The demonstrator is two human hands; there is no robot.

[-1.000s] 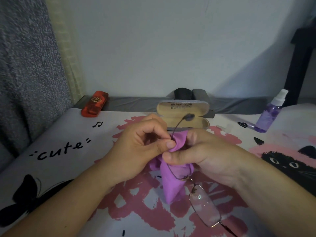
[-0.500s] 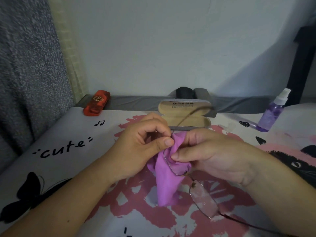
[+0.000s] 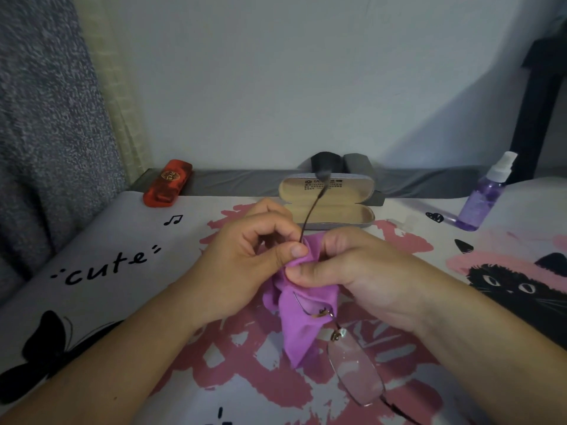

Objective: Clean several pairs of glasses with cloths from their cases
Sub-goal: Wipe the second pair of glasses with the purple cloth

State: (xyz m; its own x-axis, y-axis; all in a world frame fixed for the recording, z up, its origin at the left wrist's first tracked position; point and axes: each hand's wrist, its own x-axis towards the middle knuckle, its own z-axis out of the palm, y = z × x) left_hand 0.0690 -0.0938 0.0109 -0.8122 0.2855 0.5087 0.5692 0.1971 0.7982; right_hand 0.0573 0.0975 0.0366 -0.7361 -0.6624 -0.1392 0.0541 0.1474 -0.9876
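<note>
My left hand (image 3: 245, 259) and my right hand (image 3: 365, 274) meet in the middle, both pinching a purple cloth (image 3: 297, 326) wrapped over one lens of thin-rimmed glasses (image 3: 352, 369). The left thumb and forefinger grip the frame at the hinge, and one dark temple arm rises from there toward the back. The right thumb presses the cloth on the covered lens. The bare second lens hangs low toward me, its temple running off to the lower right. Behind my hands an open beige-lined glasses case (image 3: 328, 207) lies on the sheet.
A shut red glasses case (image 3: 167, 188) lies at the back left edge. A purple spray bottle (image 3: 484, 197) stands at the back right. Dark grey cases (image 3: 340, 162) sit behind the open one. A printed bedsheet (image 3: 107, 262) covers the surface; a grey curtain hangs left.
The glasses have tilted: the upper temple arm swung up and back, and the bare lens shifted a little. Both hands stay pinched on the cloth and keep rubbing the covered lens.
</note>
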